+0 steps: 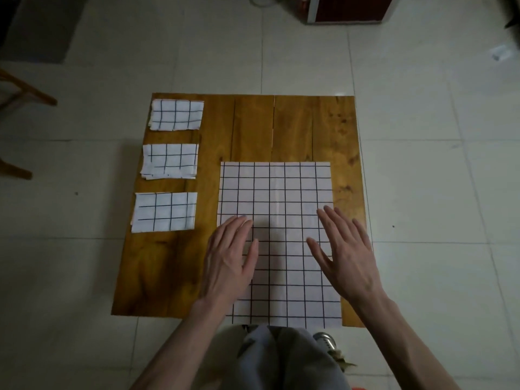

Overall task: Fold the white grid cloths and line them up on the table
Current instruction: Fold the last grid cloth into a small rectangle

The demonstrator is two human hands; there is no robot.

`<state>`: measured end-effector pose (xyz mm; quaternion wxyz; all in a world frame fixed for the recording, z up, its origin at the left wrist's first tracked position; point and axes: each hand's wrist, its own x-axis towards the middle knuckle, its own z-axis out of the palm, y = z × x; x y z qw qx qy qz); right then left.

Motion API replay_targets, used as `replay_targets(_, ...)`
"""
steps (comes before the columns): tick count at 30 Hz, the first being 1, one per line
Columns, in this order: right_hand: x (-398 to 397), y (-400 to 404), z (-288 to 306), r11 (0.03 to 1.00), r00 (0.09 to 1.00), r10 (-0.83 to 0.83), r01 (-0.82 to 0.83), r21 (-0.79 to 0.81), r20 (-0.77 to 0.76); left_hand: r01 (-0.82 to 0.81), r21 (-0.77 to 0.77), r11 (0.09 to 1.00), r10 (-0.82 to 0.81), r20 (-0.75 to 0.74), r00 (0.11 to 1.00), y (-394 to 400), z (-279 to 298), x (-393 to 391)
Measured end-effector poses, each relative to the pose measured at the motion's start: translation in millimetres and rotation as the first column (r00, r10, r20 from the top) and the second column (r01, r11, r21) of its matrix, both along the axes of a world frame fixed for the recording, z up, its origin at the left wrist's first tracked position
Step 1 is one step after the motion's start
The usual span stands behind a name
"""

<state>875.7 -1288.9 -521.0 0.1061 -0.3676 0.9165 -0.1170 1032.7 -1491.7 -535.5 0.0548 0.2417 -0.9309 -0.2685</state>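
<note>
A large white grid cloth (pixel 277 198) lies spread flat on the right half of the wooden table (pixel 253 128), its near edge hanging slightly over the table's front. My left hand (pixel 229 257) rests flat on the cloth's left edge, fingers extended. My right hand (pixel 347 251) lies flat on its right part, fingers spread. Neither hand grips anything. Three folded grid cloths sit in a column along the table's left side: a far one (pixel 177 115), a middle one (pixel 169 161) and a near one (pixel 164 211).
The table stands on a pale tiled floor (pixel 422 136). A wooden chair leg (pixel 26 88) shows at the left edge. A dark red cabinet (pixel 349 8) stands at the top right. My grey trousers (pixel 284 358) and a shoe (pixel 325 340) are below the table's front.
</note>
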Motion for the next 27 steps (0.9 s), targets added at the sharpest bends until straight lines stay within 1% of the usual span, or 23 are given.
replay_targets(3, 0, -1, -40, 0.999, 1.000, 0.029, -0.029, 0.020, -0.002, -0.001, 0.025, 1.000, 0.000, 0.035, 0.999, 9, -42, 1)
replay_targets(6, -1, -3, -78, 0.992, 0.995, 0.103, -0.103, 0.073, 0.005, 0.023, 0.031, 0.999, -0.025, 0.065, 0.998, 11, -81, 3)
replay_targets(9, -3, -3, -111, 0.977, 0.986, 0.151, -0.159, 0.140, 0.065, 0.079, 0.045, 0.996, -0.084, 0.103, 0.991, 8, -111, 4)
replay_targets(11, -6, -4, -128, 0.970, 0.982, 0.166, -0.180, 0.165, 0.096, 0.107, 0.049, 0.993, -0.111, 0.104, 0.988, 3, -126, 2)
replay_targets(13, -10, -4, -141, 0.967, 0.981, 0.171, -0.186, 0.176, 0.095, 0.138, 0.037, 0.990, -0.141, 0.090, 0.986, -4, -138, -2)
replay_targets(17, -19, -1, -166, 0.967, 0.982, 0.179, -0.188, 0.172, 0.066, 0.211, -0.055, 0.976, -0.204, 0.102, 0.974, -18, -161, -7)
replay_targets(22, -23, 6, -189, 0.968, 0.980, 0.189, -0.196, 0.155, 0.058, 0.246, -0.147, 0.958, -0.223, 0.157, 0.962, -20, -179, -4)
replay_targets(27, -22, 7, -192, 0.975, 0.981, 0.194, -0.195, 0.110, 0.017, 0.240, -0.177, 0.954, -0.218, 0.134, 0.967, -19, -179, 1)
